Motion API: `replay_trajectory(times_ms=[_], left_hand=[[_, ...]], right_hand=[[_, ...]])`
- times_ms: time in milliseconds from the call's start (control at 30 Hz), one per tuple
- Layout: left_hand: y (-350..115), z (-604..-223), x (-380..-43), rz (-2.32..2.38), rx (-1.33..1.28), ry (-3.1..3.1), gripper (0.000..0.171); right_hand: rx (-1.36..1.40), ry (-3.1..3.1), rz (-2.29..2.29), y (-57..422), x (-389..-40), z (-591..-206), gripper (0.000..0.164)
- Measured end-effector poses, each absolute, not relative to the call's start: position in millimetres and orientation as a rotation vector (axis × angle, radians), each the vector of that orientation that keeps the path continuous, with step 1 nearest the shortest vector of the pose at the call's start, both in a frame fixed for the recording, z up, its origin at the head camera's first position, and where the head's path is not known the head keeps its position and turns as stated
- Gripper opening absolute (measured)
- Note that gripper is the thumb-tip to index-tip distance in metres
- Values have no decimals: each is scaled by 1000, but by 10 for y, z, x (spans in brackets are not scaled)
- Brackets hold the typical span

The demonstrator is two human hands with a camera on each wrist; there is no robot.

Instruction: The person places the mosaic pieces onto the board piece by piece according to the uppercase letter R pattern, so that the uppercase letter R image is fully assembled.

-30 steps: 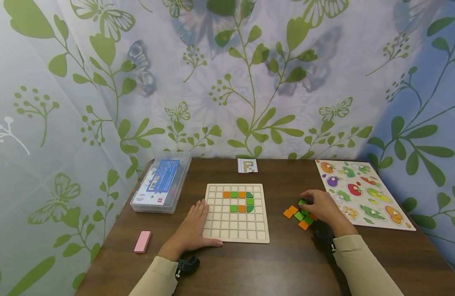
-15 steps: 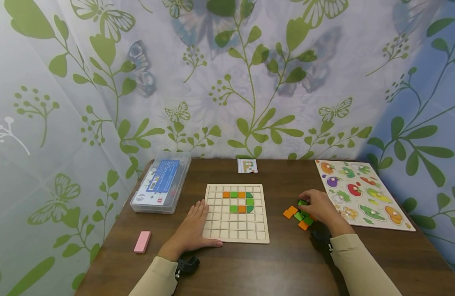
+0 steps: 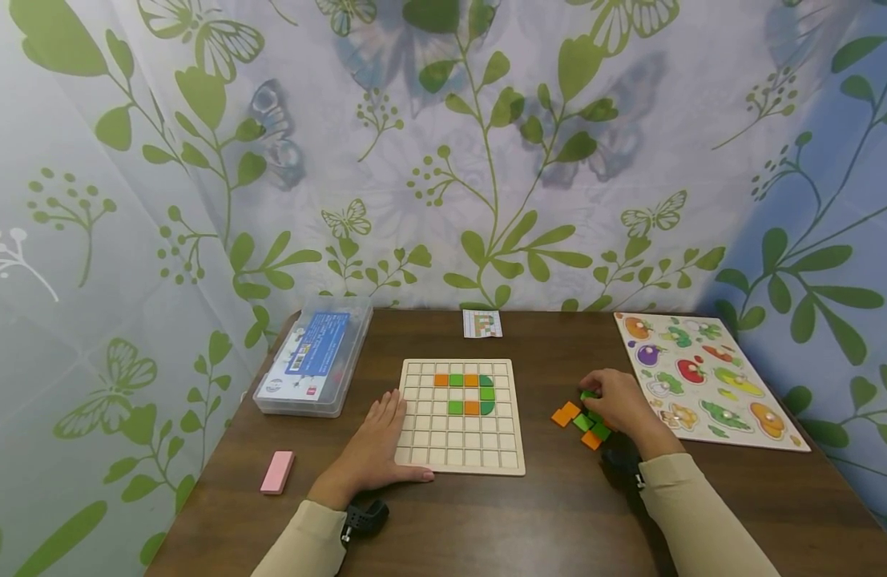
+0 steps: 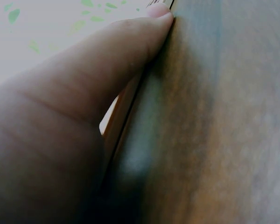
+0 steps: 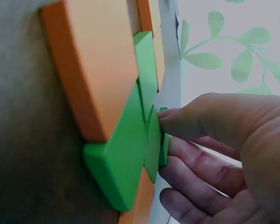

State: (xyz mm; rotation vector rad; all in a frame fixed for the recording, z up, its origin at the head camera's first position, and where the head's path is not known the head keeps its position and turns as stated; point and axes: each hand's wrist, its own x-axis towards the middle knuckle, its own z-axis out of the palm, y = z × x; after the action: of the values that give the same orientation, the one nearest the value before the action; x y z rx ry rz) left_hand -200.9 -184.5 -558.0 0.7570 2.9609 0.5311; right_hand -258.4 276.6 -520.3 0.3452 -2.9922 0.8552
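Note:
My left hand (image 3: 373,443) lies flat against the near-left corner of a wooden grid board (image 3: 461,458), fingers along its left side and thumb at its front edge. Several orange and green tiles sit in the board's upper squares, two green ones with a rounded corner. To the right, my right hand (image 3: 622,405) is over a loose pile of orange tiles (image 3: 561,417) and green ones. In the right wrist view its thumb and fingers pinch a small green tile (image 5: 164,148) at the pile's far side; the fingers partly hide that tile.
A small pattern card (image 3: 482,324) lies behind the board. At the left are a clear plastic case (image 3: 311,353) and a pink block (image 3: 277,472). A vegetable peg puzzle (image 3: 703,377) lies at the right, close to my right hand. A patterned curtain hangs behind the table.
My right hand has shifted slightly left over the tile pile, its fingers staying low among the tiles. The left hand and the board have not moved.

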Motion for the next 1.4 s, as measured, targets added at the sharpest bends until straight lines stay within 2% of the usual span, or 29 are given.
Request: replay_trajectory(times_ms=[567, 1000, 1400], left_hand=[[-1835, -5592, -2002, 547, 767, 2971, 140], [-1845, -5581, -2011, 559, 751, 2959, 141], [-1854, -5593, -2014, 564, 787, 2967, 139]], right_hand=[[444, -2834, 940, 2255, -2654, -5241, 20], [650, -2826, 1107, 1257, -2706, -5088, 22], [837, -2840, 1019, 511, -2785, -5202, 20]])
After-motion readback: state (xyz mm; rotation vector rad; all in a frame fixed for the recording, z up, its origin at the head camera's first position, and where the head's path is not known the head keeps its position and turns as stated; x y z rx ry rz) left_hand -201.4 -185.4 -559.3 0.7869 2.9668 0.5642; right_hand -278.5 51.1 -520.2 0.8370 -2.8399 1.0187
